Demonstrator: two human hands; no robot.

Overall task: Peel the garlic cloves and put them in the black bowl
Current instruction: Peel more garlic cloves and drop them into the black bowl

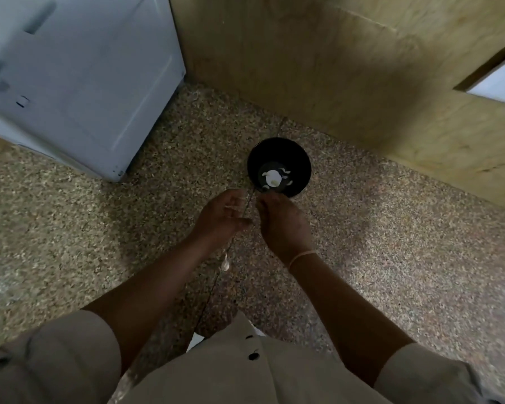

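Hovering short of the black bowl (298,158), left hand (225,217) fingers (236,203) spread, right hand (283,225) fingers too blurred to tell, any released clove could hit the floor (391,243).

Whether anything was held between the left hand (223,215) and the right hand (283,220) could not be told, both being blurred. The near rim of the black bowl (298,158) was covered by the right fingertips. The white bits (273,177) inside were too small to be identified.

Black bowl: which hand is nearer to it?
Right. The right hand sits at the near rim of the black bowl; the left hand is beside it, farther off to the left.
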